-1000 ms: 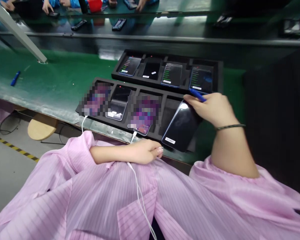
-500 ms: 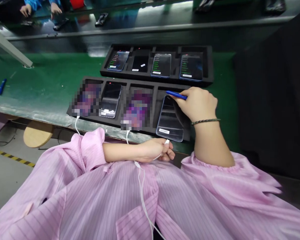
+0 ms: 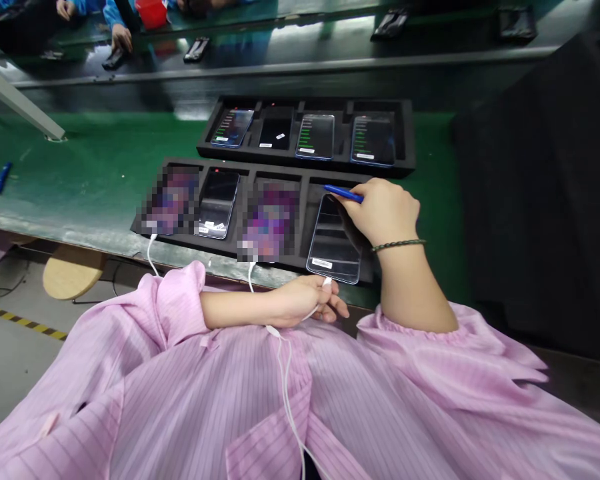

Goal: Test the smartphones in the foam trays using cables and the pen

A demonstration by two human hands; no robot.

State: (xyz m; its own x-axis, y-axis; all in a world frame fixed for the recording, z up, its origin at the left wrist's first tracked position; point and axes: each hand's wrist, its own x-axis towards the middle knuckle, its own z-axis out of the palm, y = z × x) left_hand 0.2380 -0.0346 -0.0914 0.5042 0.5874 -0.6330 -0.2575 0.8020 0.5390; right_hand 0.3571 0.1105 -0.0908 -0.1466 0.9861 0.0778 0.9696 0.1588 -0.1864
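My left hand [image 3: 316, 300] pinches the white plug of a charging cable [image 3: 327, 283] at the lower edge of the rightmost phone [image 3: 336, 241] in the near tray. Whether the plug sits in the port, I cannot tell. Its other fingers are loosely curled. My right hand [image 3: 384, 208] grips a blue pen [image 3: 344, 194], which points left over the top of that phone. The near black tray [image 3: 304, 220] also holds a dark-screened phone [image 3: 219, 203] and two phones with blurred-out screens, a white cable [image 3: 153, 252] running from each one's lower end.
Behind stands a second black tray [image 3: 305, 164] with several phones, some showing green text. Another blue pen [image 3: 2, 178] lies far left on the green bench. A grey post [image 3: 25, 100] rises at left. Across the line, a co-worker's hand [image 3: 121, 38] touches a dark device. Black material fills the right.
The view has shifted slightly. The plug in my left hand is a little nearer the phone's lower edge. My right hand keeps the pen over the phone. Across the line, a co-worker's hand has moved onto a device.
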